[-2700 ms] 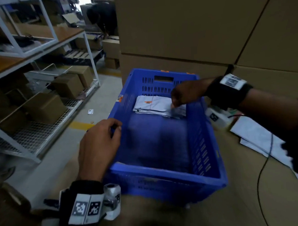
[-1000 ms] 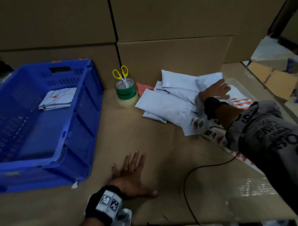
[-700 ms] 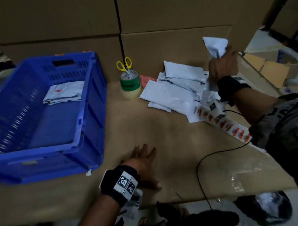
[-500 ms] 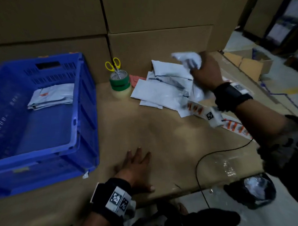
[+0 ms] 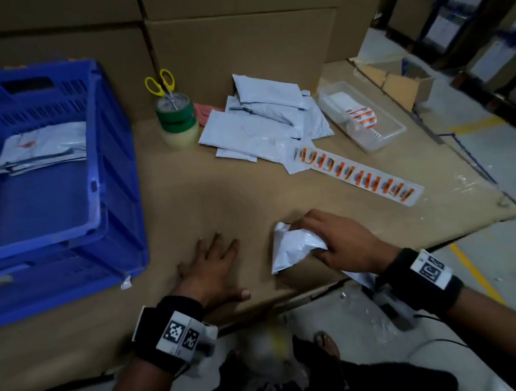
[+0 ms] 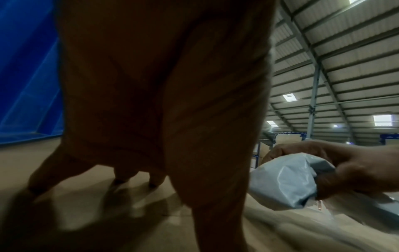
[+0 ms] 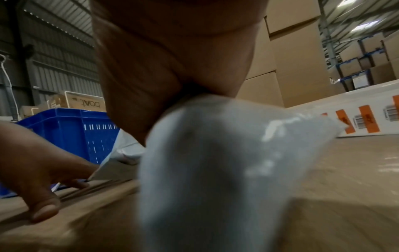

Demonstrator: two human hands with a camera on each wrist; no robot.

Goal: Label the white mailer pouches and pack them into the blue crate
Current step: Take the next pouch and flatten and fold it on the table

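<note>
My right hand (image 5: 321,241) grips a crumpled white mailer pouch (image 5: 293,247) (image 6: 287,182) (image 7: 215,170) at the near edge of the cardboard table. Just left of it my left hand (image 5: 215,262) lies flat, fingers spread on the table, holding nothing. A pile of white pouches (image 5: 265,121) lies at the back of the table. A strip of orange labels (image 5: 359,176) runs to the right of the pile. The blue crate (image 5: 113,160) stands at the left with a few pouches (image 5: 45,148) stacked inside.
Green tape rolls with yellow scissors (image 5: 174,110) stand between crate and pile. A clear tray with labels (image 5: 362,117) sits at the back right. Big cardboard boxes (image 5: 235,45) wall the rear. The table edge (image 5: 314,293) runs close under my hands.
My right hand lifted a pouch off the pile and brought it down to the near edge beside my left hand. The left hand stayed flat on the table.
</note>
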